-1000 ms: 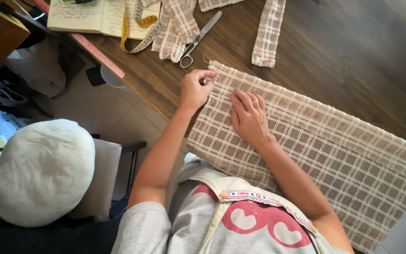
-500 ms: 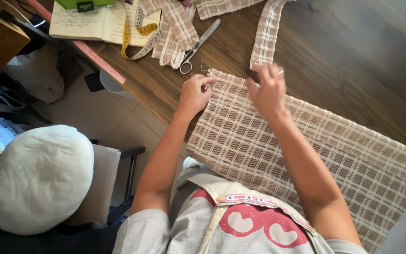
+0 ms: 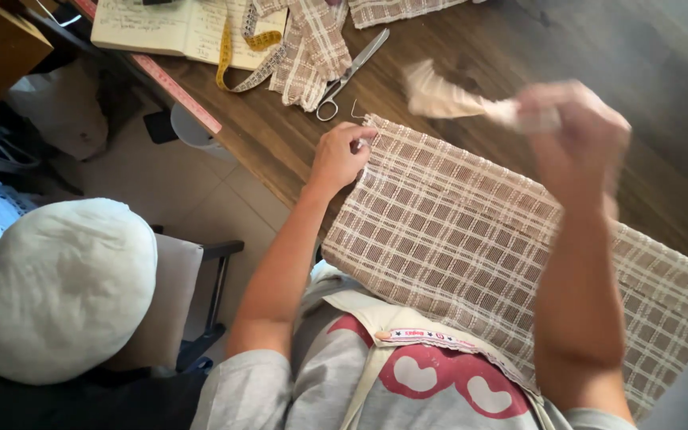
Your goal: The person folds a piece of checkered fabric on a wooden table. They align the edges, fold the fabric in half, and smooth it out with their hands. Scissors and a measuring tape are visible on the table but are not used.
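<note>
Fabric first: a large brown-and-cream checked cloth lies spread over the near edge of a dark wooden table, its lower part hanging toward the lap. I see the left hand closed on the cloth's top left corner, fingers pinching the edge against the wood. The right hand is raised above the cloth and blurred; it is shut around one end of a pale strip of fabric, which trails leftward in the air clear of the table. The right forearm crosses over the checked cloth and hides part of its middle.

Just beyond the pinched corner lie scissors, blades pointing away, handles nearest the left hand. Beside them sit folded pieces of checked fabric, a yellow tape measure curling over an open notebook, and a pink ruler along the table's edge. Left of the table, below, a white rounded cushion rests on a chair. A grey shirt with red heart shapes fills the bottom of my view.
</note>
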